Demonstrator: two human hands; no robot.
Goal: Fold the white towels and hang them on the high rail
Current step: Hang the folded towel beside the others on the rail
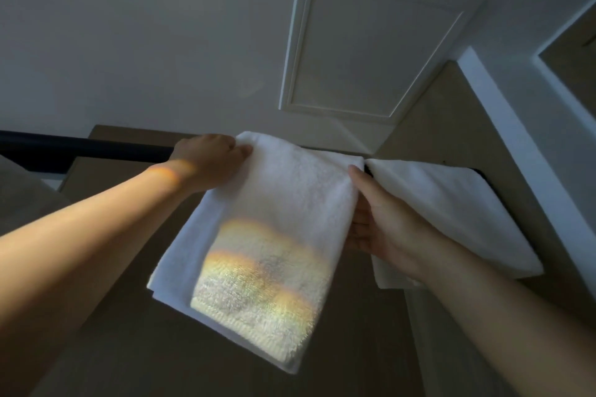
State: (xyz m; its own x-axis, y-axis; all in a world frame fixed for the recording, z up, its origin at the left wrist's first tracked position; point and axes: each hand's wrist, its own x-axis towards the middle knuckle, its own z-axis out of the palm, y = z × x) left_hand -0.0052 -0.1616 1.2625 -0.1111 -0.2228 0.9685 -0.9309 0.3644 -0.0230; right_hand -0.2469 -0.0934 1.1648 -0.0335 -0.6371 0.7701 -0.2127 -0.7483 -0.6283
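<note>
**Desk:** What does the frame show?

**Caption writer:** A person, seen from below, drapes a folded white towel (283,203) over the dark high rail (80,147), which runs in from the left edge of the frame. The fold sits on the rail at centre. Both halves hang toward the lower middle, where a patch of sunlight (258,293) falls on the pile.

**Desk:** Why a hand at each side?

**Caption writer:** The left hand (209,161) grips the top left corner at the rail, fingers curled over the fold, apparently to pin the cloth so it cannot slide off. The right hand (377,222) takes the right edge lower down, with the thumb flat on the front. Its fingers go behind the cloth and are mostly hidden, so this looks like a pinch rather than a plain touch. That hold would let the person square the hang.

**Desk:** And the cloth at right?

**Caption writer:** A second towel (451,213) already hangs on the same rail, just beside the first, with a narrow gap between them. The spacing suggests the towels are being lined up side by side. A panelled ceiling hatch (364,48) fills the upper centre.
</note>
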